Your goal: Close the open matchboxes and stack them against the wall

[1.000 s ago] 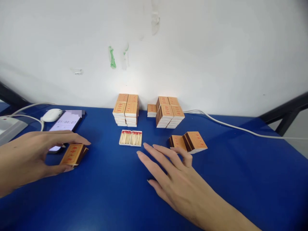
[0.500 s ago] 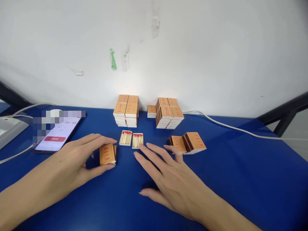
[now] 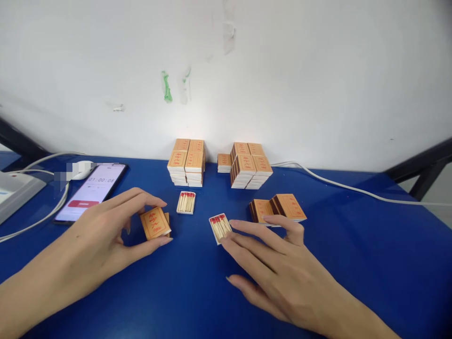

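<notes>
We had our left hand [image 3: 109, 235] pinched on a printed matchbox [image 3: 154, 224], with the thumb on the near side and fingers on the far side. Another box [image 3: 168, 222] peeked out from under it, to the right of that pinch. We spread our right hand [image 3: 282, 268] wide, with the thumb well away from the fingers, so it was not gripping anything. Its fingertips touched the near edge of a little tray of matches [image 3: 220, 227], which lay tilted just past them, red tips pointing away from us.

A second match tray [image 3: 185, 203] sat between our hands, a bit past the left fingertips and apart from the first one. Beyond the right hand's fingers were a low box [image 3: 261, 210] and a taller pile [image 3: 289, 206] side by side.

We think the step in hand was placing the tray with the right fingers while the left kept its boxes together. The next move seemed to call for a light push on the tray, with no tipping, and a snug left pinch
</notes>
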Demonstrator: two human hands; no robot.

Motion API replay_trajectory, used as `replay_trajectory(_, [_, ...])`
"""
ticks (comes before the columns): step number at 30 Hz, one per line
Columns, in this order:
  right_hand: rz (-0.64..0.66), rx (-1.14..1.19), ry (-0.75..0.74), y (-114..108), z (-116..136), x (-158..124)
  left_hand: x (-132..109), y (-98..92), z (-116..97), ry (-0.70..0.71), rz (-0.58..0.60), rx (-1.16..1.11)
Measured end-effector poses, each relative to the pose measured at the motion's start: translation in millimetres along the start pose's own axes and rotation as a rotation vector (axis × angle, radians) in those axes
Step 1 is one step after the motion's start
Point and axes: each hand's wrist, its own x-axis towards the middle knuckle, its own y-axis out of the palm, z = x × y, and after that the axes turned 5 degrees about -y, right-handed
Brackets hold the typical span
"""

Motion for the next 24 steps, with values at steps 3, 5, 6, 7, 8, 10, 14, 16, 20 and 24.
replay_trajectory(3, [-0.043, -0.020, 0.047, -1, 3, 1, -4, 4.8, -11, 0.032, -0.001, -0.052])
replay_trajectory(5, [-0.016, -0.056, 0.095, 2, 7, 1, -11, 11.3, -21, 0.087, 0.055, -0.109])
replay_trajectory(6, [0.012, -0.075, 0.117, 3, 9, 2, -16, 15.1, -26, 0.118, 0.086, -0.130])
replay_trajectory(7, [0.041, -0.093, 0.134, 6, 10, 2, -20, 19.0, -32, 0.146, 0.111, -0.140])
replay_trajectory(8, [0.068, -0.108, 0.144, 8, 11, 2, -24, 22.8, -36, 0.182, 0.125, -0.145])
replay_trajectory(10, [0.104, -0.127, 0.151, 12, 12, 2, -31, 30.1, -44, 0.241, 0.155, -0.144])
replay_trajectory(14, [0.143, -0.136, 0.150, 15, 11, 2, -38, 43.8, -48, 0.285, 0.190, -0.126])
replay_trajectory(16, [0.154, -0.128, 0.144, 14, 12, 1, -40, 50.3, -46, 0.289, 0.200, -0.130])
replay_trajectory(20, [0.168, -0.105, 0.156, 11, 12, 0, -44, 55.6, -40, 0.294, 0.246, -0.112])
replay_trajectory(24, [0.199, -0.067, 0.180, 11, 12, -3, -44, 48.1, -38, 0.272, 0.283, -0.098])
